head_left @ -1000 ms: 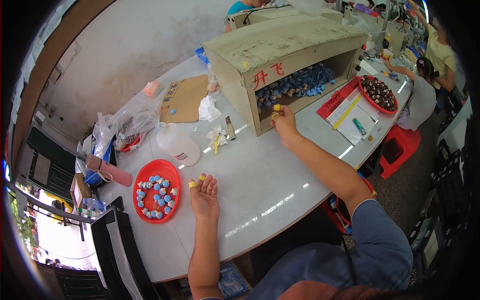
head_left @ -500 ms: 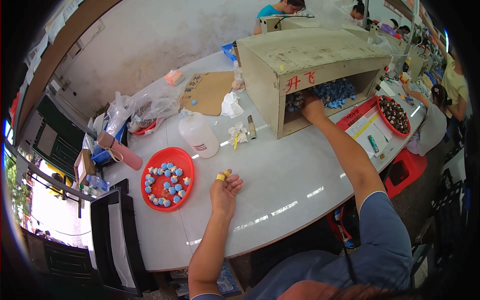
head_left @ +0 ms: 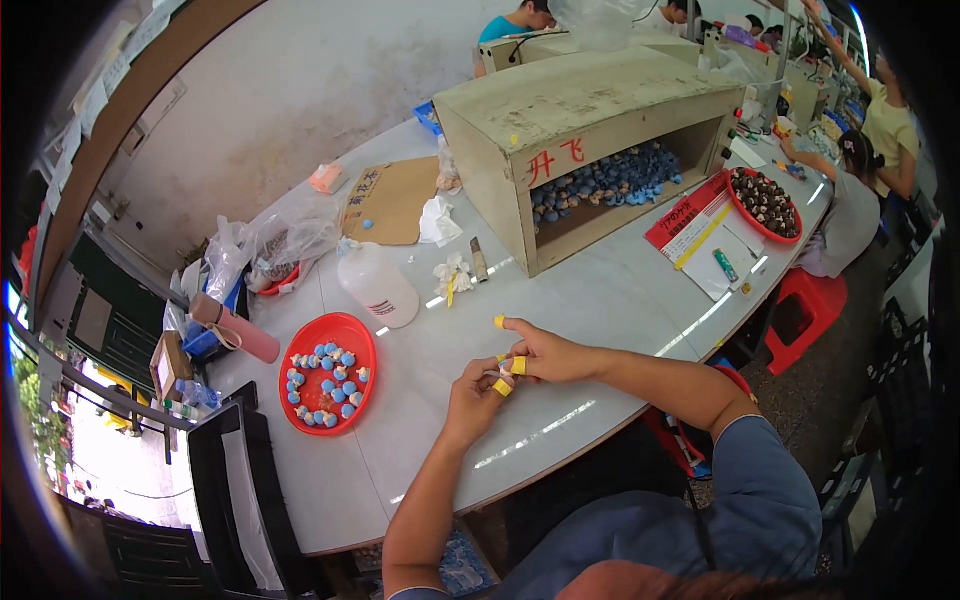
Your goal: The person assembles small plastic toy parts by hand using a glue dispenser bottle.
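Over the near middle of the table, my left hand (head_left: 471, 405) and my right hand (head_left: 552, 353) meet with their fingertips together. Yellow wraps cover several fingertips. Both hands are closed in a pinch around a small pale piece, mostly hidden by the fingers, so its kind does not show. One right-hand digit sticks out away from the pinch. To the left, a red round tray (head_left: 326, 425) bears several small blue-topped, cream-coloured pieces (head_left: 327, 351). A beige open-fronted box (head_left: 585, 115) stands beyond my hands, with a heap of blue pieces (head_left: 610, 185) inside.
Around the table are a white plastic bottle (head_left: 378, 285), a pink flask (head_left: 235, 328), cardboard (head_left: 385, 200), crumpled tissue (head_left: 452, 275) and a green tube (head_left: 725, 265). A red bowl of dark brown pieces (head_left: 765, 205) sits at right. A black bin (head_left: 270, 490) stands at the left edge; people work beyond.
My right hand has come out of the beige box and back to my left hand. My left hand, palm up with fingers apart before, now pinches a small piece together with the right.
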`<state>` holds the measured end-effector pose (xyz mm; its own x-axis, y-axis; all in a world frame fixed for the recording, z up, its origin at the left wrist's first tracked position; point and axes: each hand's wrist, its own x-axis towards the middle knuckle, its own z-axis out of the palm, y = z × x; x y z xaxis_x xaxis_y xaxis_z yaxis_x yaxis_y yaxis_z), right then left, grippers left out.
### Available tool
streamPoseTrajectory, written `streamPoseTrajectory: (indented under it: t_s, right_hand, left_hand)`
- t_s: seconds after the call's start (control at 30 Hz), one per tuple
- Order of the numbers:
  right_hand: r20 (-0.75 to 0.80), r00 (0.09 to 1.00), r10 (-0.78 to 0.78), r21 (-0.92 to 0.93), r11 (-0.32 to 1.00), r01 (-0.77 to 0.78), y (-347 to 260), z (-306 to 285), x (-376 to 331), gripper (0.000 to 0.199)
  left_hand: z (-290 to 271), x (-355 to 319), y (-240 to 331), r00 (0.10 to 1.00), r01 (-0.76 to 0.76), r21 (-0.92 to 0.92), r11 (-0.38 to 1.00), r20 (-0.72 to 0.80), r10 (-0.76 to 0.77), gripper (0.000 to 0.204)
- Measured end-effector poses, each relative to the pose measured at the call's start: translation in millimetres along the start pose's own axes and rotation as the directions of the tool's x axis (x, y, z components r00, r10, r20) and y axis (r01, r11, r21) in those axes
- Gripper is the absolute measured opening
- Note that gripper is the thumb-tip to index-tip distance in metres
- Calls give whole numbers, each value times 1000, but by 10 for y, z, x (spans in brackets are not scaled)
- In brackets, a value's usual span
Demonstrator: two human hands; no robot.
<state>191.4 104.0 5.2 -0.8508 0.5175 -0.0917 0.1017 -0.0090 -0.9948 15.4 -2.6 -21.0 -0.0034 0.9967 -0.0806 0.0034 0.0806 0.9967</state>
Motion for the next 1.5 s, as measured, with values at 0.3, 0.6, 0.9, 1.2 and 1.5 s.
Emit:
streamPoseTrajectory:
  t_s: [0.3,0.6,0.9,1.2,1.5]
  right_hand:
    - [-363,898,-248,-237,957,168,205,-148,-608,50]
    - [-837,-273,-474,-392,868,-306,705,-1220,-2160,55]
    - [-863,-218,-457,-188,689,-700,1016,-2100,-2345,49]
    - [-791,514,-332,-360,932,49,221,-832,-1298,33]
    - [-303,837,-457,-479,832,281,-81,90,-453,38]
  left_hand:
    - [-2,20,112,983,147,-236,961,-77,-169,25]
    - [1,-15,259,955,196,-324,925,-149,-255,22]
    - [-13,-97,256,955,260,-314,913,-58,-292,22]
    - [-22,14,256,946,302,-308,902,-21,-323,34]
    - [-94,-10,194,944,324,-342,882,58,-324,35]
